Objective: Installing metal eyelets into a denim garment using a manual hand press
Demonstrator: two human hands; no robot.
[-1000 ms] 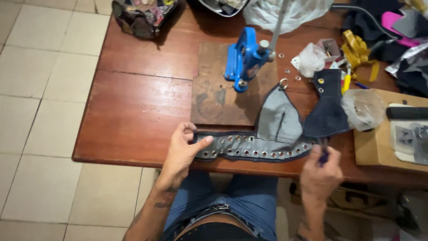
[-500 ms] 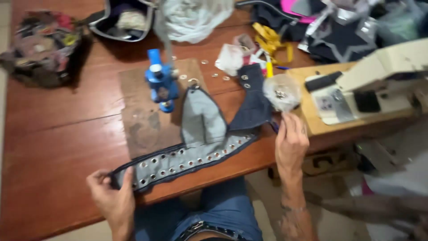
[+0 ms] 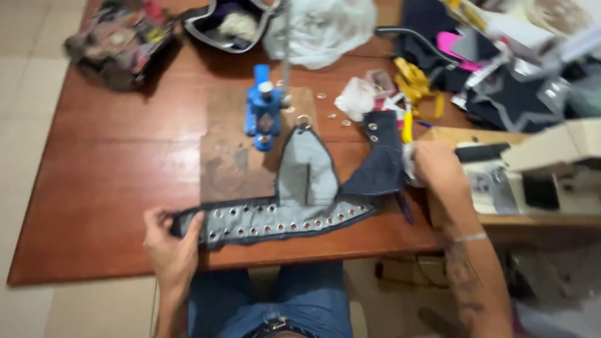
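Denim band with eyelets lies along the tabletop front edge, long axis left-right across lower mid-frame, its left end pinched in the left hand, nearer one, while the right hand sits mid-right past the other end, grip blurred, cannot tell.

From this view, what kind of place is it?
Likely a small sewing workshop: a blue hand press on the wooden table, a denim garment with eyelets, and a sewing machine at right.
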